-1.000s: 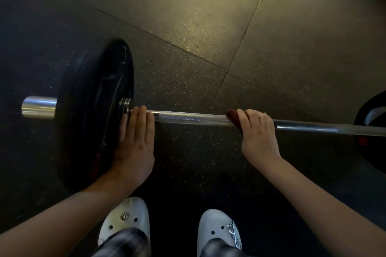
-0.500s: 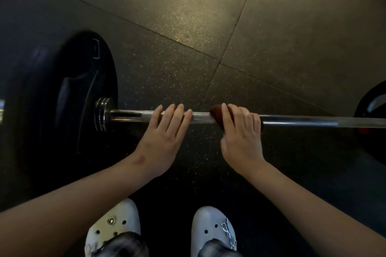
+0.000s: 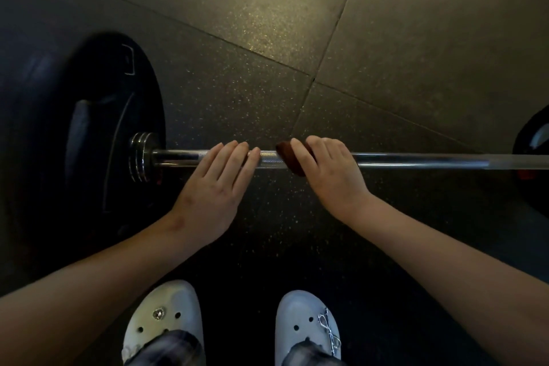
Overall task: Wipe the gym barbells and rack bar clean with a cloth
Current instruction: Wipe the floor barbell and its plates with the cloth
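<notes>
plates: two, black; large plate [image 3: 74, 134] at 9 o'clock, second plate [image 3: 531, 145] partly in view at 3 o'clock.
barbell [image 3: 416, 159]: one steel bar, running 9 to 3 o'clock.
left hand [image 3: 214, 187]: fingers straight, together, laid flat on the barbell; gripping nothing.
cloth [image 3: 292, 157]: one, dark red, on the barbell at centre.
right hand [image 3: 335, 175]: fingers curled over the cloth, clamping it to the barbell.
shoes [image 3: 166, 309]: two, white, 6 o'clock.

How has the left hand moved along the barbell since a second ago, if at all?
Yes. The left hand slid right along the bar, away from the collar it sat beside, toward the cloth.
</notes>
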